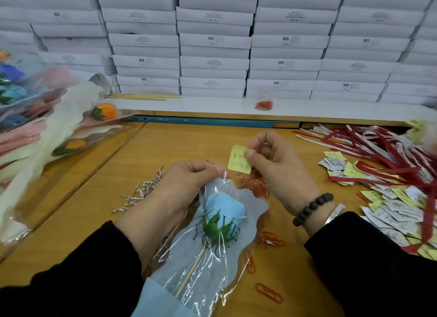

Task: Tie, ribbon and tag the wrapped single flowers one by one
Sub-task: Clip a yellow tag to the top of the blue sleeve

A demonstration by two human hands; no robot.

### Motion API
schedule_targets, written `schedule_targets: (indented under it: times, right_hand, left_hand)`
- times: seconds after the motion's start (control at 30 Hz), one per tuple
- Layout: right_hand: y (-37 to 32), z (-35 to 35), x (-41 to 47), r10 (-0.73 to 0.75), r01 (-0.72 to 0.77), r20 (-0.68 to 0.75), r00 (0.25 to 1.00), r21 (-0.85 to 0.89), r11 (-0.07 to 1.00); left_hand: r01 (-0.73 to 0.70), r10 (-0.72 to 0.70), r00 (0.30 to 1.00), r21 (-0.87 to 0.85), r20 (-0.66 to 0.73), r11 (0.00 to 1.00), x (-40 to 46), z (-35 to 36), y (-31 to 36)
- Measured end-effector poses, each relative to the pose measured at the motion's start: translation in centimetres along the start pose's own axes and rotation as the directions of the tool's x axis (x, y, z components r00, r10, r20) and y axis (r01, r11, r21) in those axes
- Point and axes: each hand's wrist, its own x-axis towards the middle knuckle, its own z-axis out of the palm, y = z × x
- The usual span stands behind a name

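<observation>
Head cam: our left hand (186, 181) pinches the wrapped blue flower (223, 212) by its cellophane top over the desk (94, 210), our right hand (272, 160) pinches a yellow tag (238, 159) just above.

Boxes: white flat cartons (214, 42) stacked in tight columns along the back wall, many printed "SGS" on the front edge.
Shelf: a white ledge (189, 106) runs under the stacks, just behind the tabletop.
Sticks: a few thin bamboo skewers (142, 96) lie flat on the ledge's left part.
Bag: a small clear plastic bag (264, 99) sits on the ledge, red clips bunched in its bottom.
Tabletop: yellowish wood (99, 186), with a seam running diagonally at left.
Blue strip: a worn blue edge (212, 122) shows between ledge and tabletop.
</observation>
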Motion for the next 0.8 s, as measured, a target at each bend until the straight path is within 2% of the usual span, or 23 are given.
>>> schedule_targets:
  times: [0.1, 0.2, 0.33, 0.4, 0.63, 0.8]
  right_hand:
    - [-0.30, -0.12, -0.13, -0.004, 0.004, 0.019, 1.000, 0.021, 1.000]
    - [-0.41, -0.14, -0.19, -0.057, 0.061, 0.045, 0.997, -0.105, 0.993]
    - [-0.57, -0.21, -0.23, -0.053, 0.076, 0.136, 0.989, -0.173, 0.982]
    - [-0.61, -0.24, -0.20, -0.052, 0.078, 0.157, 0.986, -0.162, 0.984]
    - [-0.43, -0.44, -0.08, -0.056, 0.056, -0.004, 0.998, -0.003, 0.998]
    - [-0.64, 0.17, -0.18, -0.019, 0.020, 0.101, 0.995, -0.009, 1.000]
  left_hand:
    - [-0.003, 0.002, 1.000, -0.006, -0.006, 1.000, 0.01, 0.05, 0.00]
    - [-0.016, 0.016, 1.000, 0.003, 0.009, 1.000, 0.00, 0.00, -0.05]
    - [-0.012, 0.012, 1.000, -0.008, 0.023, 1.000, -0.14, 0.06, -0.02]
    - [-0.011, 0.012, 1.000, -0.015, 0.021, 1.000, -0.19, 0.14, 0.02]
    - [-0.015, 0.015, 1.000, -0.012, 0.007, 1.000, -0.15, 0.13, -0.03]
    - [-0.031, 0.031, 0.999, -0.022, 0.016, 0.999, -0.05, 0.23, -0.25]
